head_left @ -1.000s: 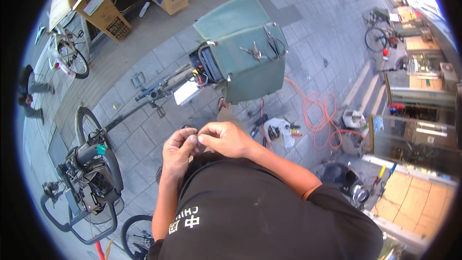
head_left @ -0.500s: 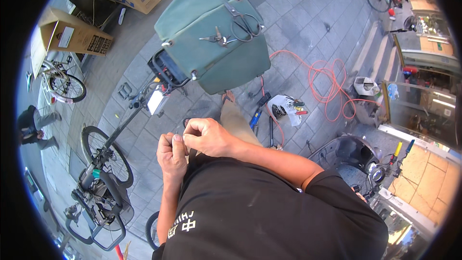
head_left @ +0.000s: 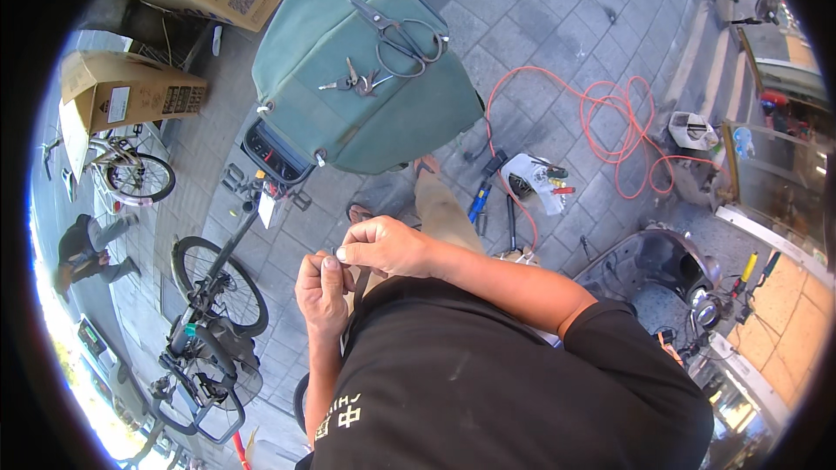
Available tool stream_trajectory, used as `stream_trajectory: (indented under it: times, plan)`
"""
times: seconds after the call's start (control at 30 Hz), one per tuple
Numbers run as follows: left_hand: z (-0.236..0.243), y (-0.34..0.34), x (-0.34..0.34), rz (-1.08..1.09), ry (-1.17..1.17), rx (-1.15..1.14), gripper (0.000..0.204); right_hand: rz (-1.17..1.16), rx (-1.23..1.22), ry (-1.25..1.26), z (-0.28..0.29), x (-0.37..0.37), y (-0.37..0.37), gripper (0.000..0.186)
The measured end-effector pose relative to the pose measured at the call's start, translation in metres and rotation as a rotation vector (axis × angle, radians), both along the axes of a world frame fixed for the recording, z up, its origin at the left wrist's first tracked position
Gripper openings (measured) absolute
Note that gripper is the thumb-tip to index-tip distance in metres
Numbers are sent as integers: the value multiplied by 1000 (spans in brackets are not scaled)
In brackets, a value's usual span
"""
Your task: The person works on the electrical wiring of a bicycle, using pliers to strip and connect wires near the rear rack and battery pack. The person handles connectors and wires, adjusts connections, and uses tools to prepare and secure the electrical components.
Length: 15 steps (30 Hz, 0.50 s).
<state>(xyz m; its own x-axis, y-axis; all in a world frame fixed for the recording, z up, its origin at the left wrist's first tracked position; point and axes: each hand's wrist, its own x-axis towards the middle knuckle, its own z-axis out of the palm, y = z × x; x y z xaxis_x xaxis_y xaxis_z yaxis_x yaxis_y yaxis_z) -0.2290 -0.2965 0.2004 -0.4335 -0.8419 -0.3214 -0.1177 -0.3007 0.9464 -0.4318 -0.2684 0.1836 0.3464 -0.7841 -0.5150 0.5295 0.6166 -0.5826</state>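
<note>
My left hand (head_left: 322, 294) and my right hand (head_left: 385, 246) meet in front of my belly, fingers pinched together. Between the fingertips a small dark bit shows, too small to name. A narrow dark strip (head_left: 360, 287) hangs just below the right hand's fingers; whether it is held I cannot tell. Beyond the hands, large scissors (head_left: 399, 42) with looped handles and a bunch of keys (head_left: 353, 83) lie on a green padded cover (head_left: 305, 61), out of reach of both hands.
A bicycle (head_left: 218, 296) stands at the left, near cardboard boxes (head_left: 144, 87) and a walking person (head_left: 87, 248). At the right are a tool container (head_left: 535, 181), an orange hose (head_left: 601, 135) coiled on the paving, a blue-handled tool (head_left: 479, 198) and a dark scooter (head_left: 653, 265).
My view has shifted, so the surroundings sit differently. Both hands stay together, pinched, with the fingers slightly rearranged; the strip shows more clearly. The person at the left has walked on.
</note>
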Motion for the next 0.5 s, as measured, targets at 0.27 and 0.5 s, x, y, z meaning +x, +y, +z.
stream_trajectory:
  times: [0.27, 0.5]
  plan:
    - [-17, -6, 35, -27, 29, 28, 21, 17, -7, 359, -10, 42, 3, 33]
    - [-58, -10, 73, -22, -51, 186, 24, -21, 109, 375, -47, 84, -1, 33]
